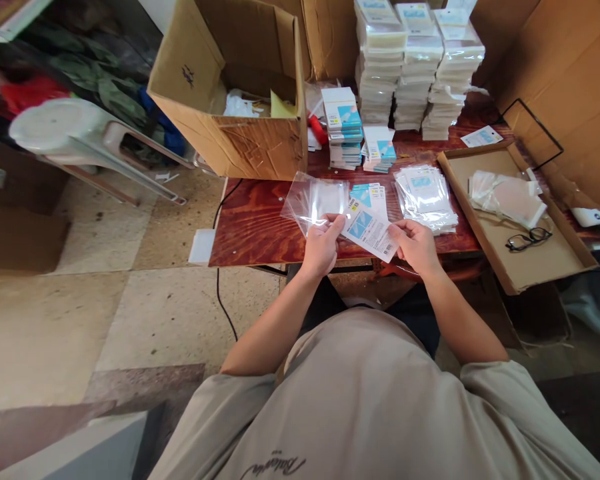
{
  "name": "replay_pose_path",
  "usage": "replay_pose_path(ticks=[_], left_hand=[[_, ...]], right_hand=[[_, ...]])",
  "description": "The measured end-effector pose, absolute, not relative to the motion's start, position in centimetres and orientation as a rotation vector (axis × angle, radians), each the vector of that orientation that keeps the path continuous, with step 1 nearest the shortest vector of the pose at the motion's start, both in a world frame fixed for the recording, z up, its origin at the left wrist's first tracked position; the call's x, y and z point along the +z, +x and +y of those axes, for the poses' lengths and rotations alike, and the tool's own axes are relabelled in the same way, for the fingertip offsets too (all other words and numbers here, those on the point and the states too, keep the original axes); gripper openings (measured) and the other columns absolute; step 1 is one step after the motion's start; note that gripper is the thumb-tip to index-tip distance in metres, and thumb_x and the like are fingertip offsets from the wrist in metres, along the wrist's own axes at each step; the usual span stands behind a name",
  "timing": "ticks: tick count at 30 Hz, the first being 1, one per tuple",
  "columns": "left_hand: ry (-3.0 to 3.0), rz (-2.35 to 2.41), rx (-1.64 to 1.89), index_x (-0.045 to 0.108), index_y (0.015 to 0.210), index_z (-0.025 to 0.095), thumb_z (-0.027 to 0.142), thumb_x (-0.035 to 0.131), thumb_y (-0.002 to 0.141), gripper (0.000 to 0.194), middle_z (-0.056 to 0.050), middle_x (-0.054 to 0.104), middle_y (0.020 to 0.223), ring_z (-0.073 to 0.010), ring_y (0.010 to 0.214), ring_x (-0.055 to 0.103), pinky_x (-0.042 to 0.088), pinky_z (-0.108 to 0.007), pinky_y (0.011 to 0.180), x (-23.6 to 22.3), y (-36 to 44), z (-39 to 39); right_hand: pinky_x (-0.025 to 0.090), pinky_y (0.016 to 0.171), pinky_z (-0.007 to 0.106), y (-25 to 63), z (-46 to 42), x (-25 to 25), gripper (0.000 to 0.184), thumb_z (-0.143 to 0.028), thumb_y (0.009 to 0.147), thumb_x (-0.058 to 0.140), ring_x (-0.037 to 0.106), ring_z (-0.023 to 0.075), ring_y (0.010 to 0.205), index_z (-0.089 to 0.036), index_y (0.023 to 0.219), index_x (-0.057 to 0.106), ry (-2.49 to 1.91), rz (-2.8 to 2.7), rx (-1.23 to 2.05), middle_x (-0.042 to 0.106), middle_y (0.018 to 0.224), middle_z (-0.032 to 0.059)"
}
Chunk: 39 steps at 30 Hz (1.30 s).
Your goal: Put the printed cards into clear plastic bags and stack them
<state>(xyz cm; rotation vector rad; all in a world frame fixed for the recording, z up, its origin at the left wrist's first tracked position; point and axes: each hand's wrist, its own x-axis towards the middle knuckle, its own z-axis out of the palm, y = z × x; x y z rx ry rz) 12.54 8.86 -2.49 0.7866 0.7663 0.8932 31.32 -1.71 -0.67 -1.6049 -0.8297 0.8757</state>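
Observation:
A white and blue printed card [375, 235] is tilted between my two hands above the table's front edge. My right hand [416, 245] pinches its right end. My left hand [324, 248] is closed at the card's left end, gripping the edge of a clear plastic bag [300, 197]; whether the card's end lies inside the plastic cannot be made out. More clear bags lie flat just behind my left hand. Behind the held card is a small spread of similar cards [377, 193]. To the right sits a pile of cards in clear bags [425, 200].
Tall stacks of clear packets [380, 67] stand at the back. Before them are banded card stacks [343, 127]. An open cardboard box [260, 147] rises at the left. At the right, a shallow cardboard tray [525, 270] holds packets and eyeglasses [529, 239]. A stool [55, 127] stands left.

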Motion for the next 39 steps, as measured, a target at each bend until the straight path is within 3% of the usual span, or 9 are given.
replay_pose_path(ticks=[3, 9, 15, 20, 23, 27, 33, 36, 39], left_hand=[[0.775, 0.74, 0.919, 0.068, 0.108, 0.017, 0.045, 0.094, 0.08, 0.047, -0.009, 0.08, 0.106, -0.0286, 0.103, 0.08, 0.068, -0.04, 0.088, -2.5, 12.5, 8.4], [0.678, 0.762, 0.997, 0.072, 0.11, 0.017, 0.044, 0.093, 0.079, 0.046, -0.011, 0.082, 0.109, -0.0327, 0.116, 0.078, 0.067, -0.046, 0.097, -2.7, 12.0, 9.1], [0.687, 0.698, 0.998, 0.077, 0.112, 0.017, 0.044, 0.096, 0.075, 0.05, -0.012, 0.082, 0.119, -0.036, 0.132, 0.071, 0.062, -0.048, 0.107, -3.1, 13.1, 7.2], [0.689, 0.71, 0.91, 0.076, 0.113, 0.015, 0.044, 0.097, 0.074, 0.053, -0.013, 0.081, 0.121, -0.0365, 0.129, 0.072, 0.064, -0.049, 0.106, -3.3, 12.5, 6.6], [0.731, 0.713, 0.843, 0.077, 0.113, 0.015, 0.046, 0.097, 0.073, 0.054, -0.012, 0.083, 0.116, -0.0354, 0.116, 0.078, 0.067, -0.047, 0.098, -3.3, 11.7, 6.8], [0.806, 0.704, 0.721, 0.08, 0.105, 0.015, 0.054, 0.096, 0.073, 0.053, -0.012, 0.083, 0.098, -0.0342, 0.096, 0.081, 0.07, -0.044, 0.081, -3.2, 11.3, 7.1], [0.896, 0.744, 0.97, 0.08, 0.107, 0.017, 0.045, 0.098, 0.074, 0.047, -0.011, 0.083, 0.113, -0.0323, 0.115, 0.078, 0.064, -0.043, 0.101, -3.3, 11.4, 7.3], [1.033, 0.761, 0.896, 0.081, 0.106, 0.016, 0.043, 0.095, 0.077, 0.042, -0.012, 0.083, 0.114, -0.0309, 0.107, 0.079, 0.065, -0.042, 0.097, -3.2, 11.7, 7.4], [1.174, 0.726, 0.701, 0.079, 0.103, 0.016, 0.04, 0.093, 0.079, 0.037, -0.012, 0.082, 0.102, -0.0281, 0.088, 0.078, 0.066, -0.038, 0.08, -2.6, 12.4, 7.7]], right_hand=[[0.033, 0.037, 0.022, 31.0, -1.4, -0.8, 0.051, -0.066, 0.078, 0.088, 0.043, 0.0086, 0.038, -0.02, 0.09, 0.071, -1.482, -0.778, 0.948, 0.055, 0.05, -0.0059], [0.061, 0.055, 0.026, 30.1, -2.4, -0.9, 0.051, -0.055, 0.071, 0.098, 0.065, 0.0131, 0.055, -0.021, 0.091, 0.066, -1.247, -0.725, 1.209, 0.072, 0.067, -0.0012], [0.056, 0.052, 0.024, 27.2, -1.8, -2.5, 0.055, -0.061, 0.072, 0.095, 0.065, 0.0136, 0.065, -0.024, 0.096, 0.064, -1.287, -0.753, 1.018, 0.072, 0.084, 0.0007], [0.063, 0.076, 0.03, 27.7, -1.3, -3.5, 0.071, -0.055, 0.07, 0.098, 0.07, 0.0178, 0.092, -0.029, 0.128, 0.066, -1.237, -0.777, 0.983, 0.074, 0.117, 0.0045], [0.063, 0.077, 0.032, 28.1, -1.5, -3.8, 0.055, -0.058, 0.074, 0.094, 0.072, 0.0196, 0.089, -0.024, 0.11, 0.072, -1.188, -0.813, 1.181, 0.077, 0.103, 0.0042], [0.055, 0.058, 0.027, 27.6, -1.7, -3.6, 0.051, -0.065, 0.073, 0.092, 0.063, 0.0143, 0.061, -0.021, 0.081, 0.067, -1.273, -0.747, 1.166, 0.069, 0.073, -0.0002], [0.049, 0.051, 0.028, 26.7, -1.9, -2.2, 0.053, -0.069, 0.072, 0.088, 0.056, 0.0143, 0.056, -0.024, 0.073, 0.059, -1.549, -0.734, 0.963, 0.062, 0.066, -0.001], [0.06, 0.062, 0.032, 27.0, -2.2, -1.6, 0.047, -0.061, 0.073, 0.09, 0.068, 0.0189, 0.07, -0.024, 0.091, 0.066, -1.519, -0.759, 0.967, 0.074, 0.085, 0.0029], [0.064, 0.068, 0.036, 28.7, -2.2, -0.8, 0.05, -0.052, 0.073, 0.091, 0.074, 0.0232, 0.082, -0.023, 0.108, 0.071, -1.492, -0.744, 0.99, 0.08, 0.104, 0.0071]])
